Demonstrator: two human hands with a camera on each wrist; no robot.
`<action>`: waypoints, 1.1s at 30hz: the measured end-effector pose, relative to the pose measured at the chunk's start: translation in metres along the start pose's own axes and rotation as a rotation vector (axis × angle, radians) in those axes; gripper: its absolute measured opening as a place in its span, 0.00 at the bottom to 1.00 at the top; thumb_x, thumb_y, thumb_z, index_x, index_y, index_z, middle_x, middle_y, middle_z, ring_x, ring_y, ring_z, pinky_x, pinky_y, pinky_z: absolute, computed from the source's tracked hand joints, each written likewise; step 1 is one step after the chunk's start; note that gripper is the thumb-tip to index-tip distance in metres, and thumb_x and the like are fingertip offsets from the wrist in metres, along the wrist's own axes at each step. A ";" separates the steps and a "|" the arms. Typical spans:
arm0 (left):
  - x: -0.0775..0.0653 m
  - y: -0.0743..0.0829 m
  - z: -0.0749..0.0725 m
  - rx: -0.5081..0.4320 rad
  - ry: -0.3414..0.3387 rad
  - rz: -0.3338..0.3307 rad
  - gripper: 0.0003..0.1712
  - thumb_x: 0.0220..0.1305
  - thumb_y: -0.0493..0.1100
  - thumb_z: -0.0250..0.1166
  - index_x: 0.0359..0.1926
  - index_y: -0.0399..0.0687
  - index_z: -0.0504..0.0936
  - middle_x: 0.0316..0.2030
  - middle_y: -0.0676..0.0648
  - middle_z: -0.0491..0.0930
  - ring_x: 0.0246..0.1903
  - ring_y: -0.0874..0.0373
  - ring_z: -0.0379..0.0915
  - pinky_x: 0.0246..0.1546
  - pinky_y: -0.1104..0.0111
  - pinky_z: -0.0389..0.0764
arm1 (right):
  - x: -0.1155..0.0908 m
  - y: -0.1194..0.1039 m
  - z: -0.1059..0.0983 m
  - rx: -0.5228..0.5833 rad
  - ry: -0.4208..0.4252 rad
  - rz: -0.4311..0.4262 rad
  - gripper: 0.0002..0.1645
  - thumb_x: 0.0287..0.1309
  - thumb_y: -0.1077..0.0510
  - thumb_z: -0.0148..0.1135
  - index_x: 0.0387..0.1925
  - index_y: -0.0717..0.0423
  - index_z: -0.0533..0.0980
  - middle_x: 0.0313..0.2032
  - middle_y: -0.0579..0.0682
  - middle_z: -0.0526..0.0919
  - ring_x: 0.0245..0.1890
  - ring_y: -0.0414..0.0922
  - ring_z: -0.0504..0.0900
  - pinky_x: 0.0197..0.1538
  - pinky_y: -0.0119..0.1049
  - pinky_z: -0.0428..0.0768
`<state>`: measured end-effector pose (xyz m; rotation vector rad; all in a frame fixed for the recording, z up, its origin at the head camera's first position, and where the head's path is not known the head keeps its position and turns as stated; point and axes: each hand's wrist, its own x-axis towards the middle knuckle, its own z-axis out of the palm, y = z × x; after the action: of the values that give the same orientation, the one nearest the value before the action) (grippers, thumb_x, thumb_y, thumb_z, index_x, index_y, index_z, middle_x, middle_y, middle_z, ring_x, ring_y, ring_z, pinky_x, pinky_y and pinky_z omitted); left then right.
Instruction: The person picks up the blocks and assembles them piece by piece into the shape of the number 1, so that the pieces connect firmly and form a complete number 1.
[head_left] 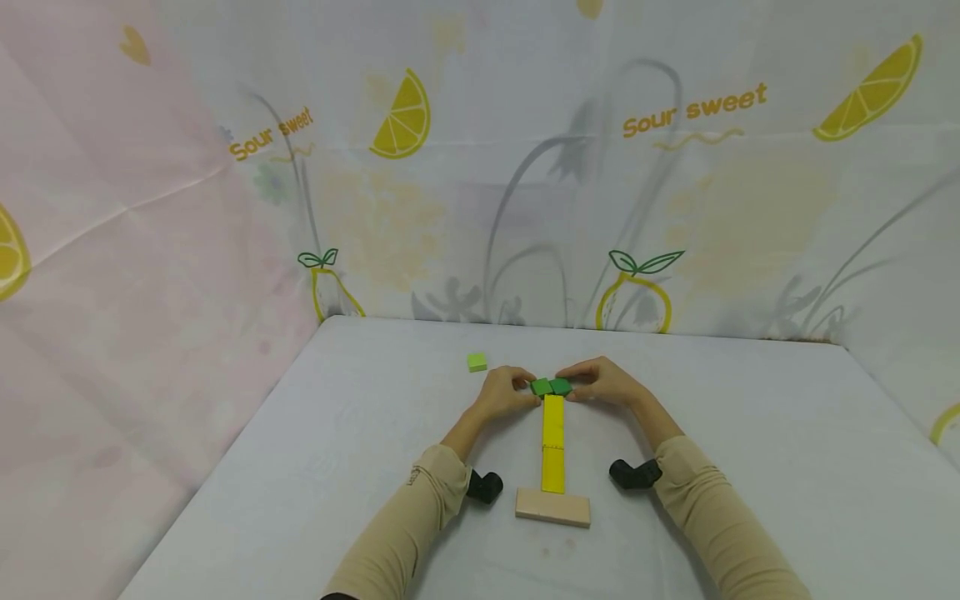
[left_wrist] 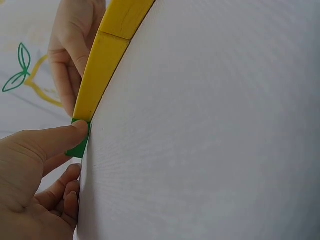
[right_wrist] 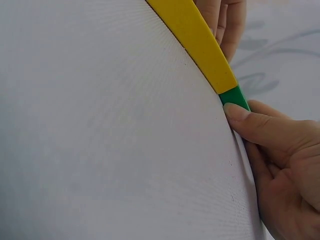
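At the far end of a line of two yellow blocks [head_left: 553,423], two green blocks sit side by side. My left hand [head_left: 504,392] pinches the left green block [head_left: 541,387], its thumb on the near face in the left wrist view. From the other side, my right hand [head_left: 606,382] pinches the darker green block [head_left: 560,387] between thumb and fingers. Both green blocks lie at the yellow end, slightly turned. In the right wrist view the right thumb [right_wrist: 237,112] covers part of the darker green block.
A plain wooden block [head_left: 552,507] lies crosswise at the near end of the yellow line. One light green block [head_left: 477,362] lies beyond my left hand on the white table [head_left: 300,467]. Printed cloth [head_left: 495,167] hangs behind the table.
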<state>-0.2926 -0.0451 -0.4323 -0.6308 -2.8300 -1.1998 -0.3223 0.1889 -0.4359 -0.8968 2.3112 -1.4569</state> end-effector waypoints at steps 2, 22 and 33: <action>0.000 0.001 0.000 0.004 -0.009 0.000 0.21 0.48 0.42 0.73 0.44 0.38 0.83 0.35 0.43 0.81 0.36 0.54 0.73 0.37 0.69 0.73 | 0.000 0.001 0.000 -0.004 -0.002 -0.004 0.24 0.49 0.69 0.67 0.50 0.73 0.75 0.51 0.67 0.78 0.56 0.61 0.72 0.58 0.41 0.71; 0.002 0.003 0.001 0.057 -0.039 0.017 0.20 0.55 0.40 0.66 0.50 0.39 0.80 0.36 0.42 0.80 0.37 0.52 0.74 0.39 0.66 0.74 | 0.000 0.000 0.001 -0.023 -0.002 -0.015 0.24 0.49 0.68 0.67 0.50 0.73 0.75 0.50 0.67 0.78 0.54 0.60 0.74 0.54 0.30 0.71; 0.006 0.006 0.007 0.135 0.016 0.029 0.20 0.57 0.49 0.66 0.43 0.37 0.83 0.33 0.42 0.81 0.34 0.53 0.74 0.35 0.68 0.74 | -0.001 0.000 0.000 -0.037 0.004 -0.001 0.24 0.50 0.67 0.67 0.51 0.72 0.75 0.49 0.66 0.79 0.50 0.53 0.77 0.51 0.29 0.73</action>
<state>-0.2950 -0.0339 -0.4323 -0.6498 -2.8474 -0.9946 -0.3210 0.1892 -0.4359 -0.9063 2.3481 -1.4225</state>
